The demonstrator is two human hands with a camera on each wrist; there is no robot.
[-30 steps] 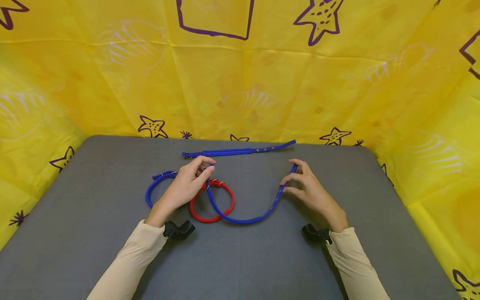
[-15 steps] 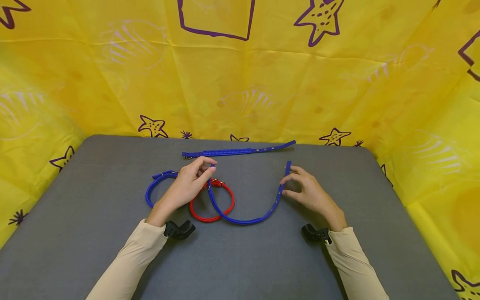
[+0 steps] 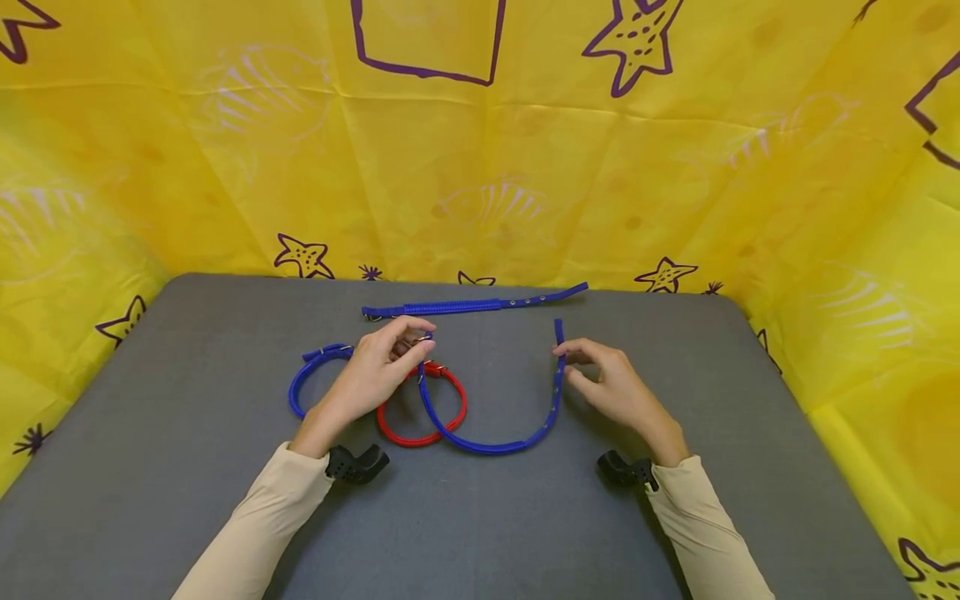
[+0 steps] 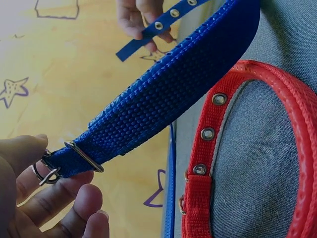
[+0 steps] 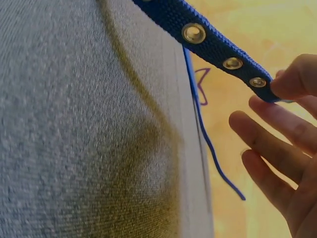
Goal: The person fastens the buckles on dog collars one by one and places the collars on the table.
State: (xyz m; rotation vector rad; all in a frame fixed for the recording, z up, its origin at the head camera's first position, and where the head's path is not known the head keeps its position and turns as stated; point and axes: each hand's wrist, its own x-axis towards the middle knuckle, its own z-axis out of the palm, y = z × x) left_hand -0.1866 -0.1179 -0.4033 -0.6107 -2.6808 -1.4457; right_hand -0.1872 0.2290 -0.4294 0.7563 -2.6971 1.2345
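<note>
A blue webbing collar (image 3: 487, 448) hangs in a U between the two hands, in front of a buckled red collar (image 3: 460, 417). My left hand (image 3: 372, 367) pinches its buckle end; the left wrist view shows the metal buckle (image 4: 48, 173) between thumb and fingers. With thumb and fingertips my right hand (image 3: 611, 379) pinches the strap near its free tip, which sticks up past the fingers. Metal eyelets (image 5: 232, 63) line that end in the right wrist view. The red collar lies as a closed loop on the table, partly behind the left hand.
Another blue collar (image 3: 450, 307) lies stretched out along the back of the grey table (image 3: 480, 533). A looped blue collar (image 3: 298, 392) rests to the left, partly hidden by the left hand. A yellow patterned cloth (image 3: 480, 167) rises behind and at the sides.
My right hand has moved left and slightly down the strap's end, so the free tip now stands more upright and nearer the middle. The left hand stays almost in place, still pinching the buckle end.
</note>
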